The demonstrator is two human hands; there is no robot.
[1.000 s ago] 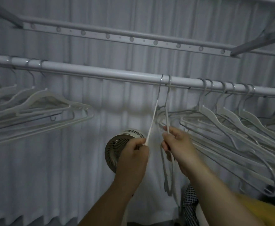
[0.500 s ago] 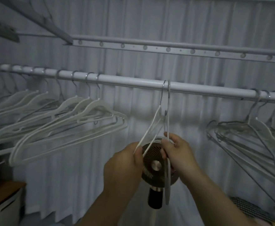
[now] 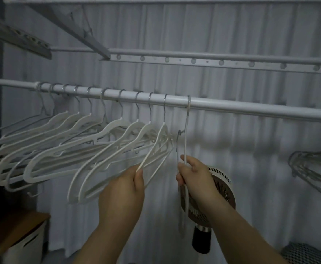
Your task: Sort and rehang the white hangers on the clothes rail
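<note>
Slid left to the row (image 3: 60,149), a white hanger (image 3: 152,153) is pinched atop the left hand (image 3: 123,191); the right hand (image 3: 196,180) apparently grips a thin hanger (image 3: 187,115) alongside.

Pleated white curtain (image 3: 251,25) across the back, perforated metal bar (image 3: 220,62) running high along it, grey angled bracket (image 3: 91,44) meeting its left end, small round fan (image 3: 225,187) on a dark stem at lower centre-right, white slot-handled bin (image 3: 26,246) just below a wooden surface (image 3: 18,223) lower left, mesh basket (image 3: 308,253) bottom right.
</note>
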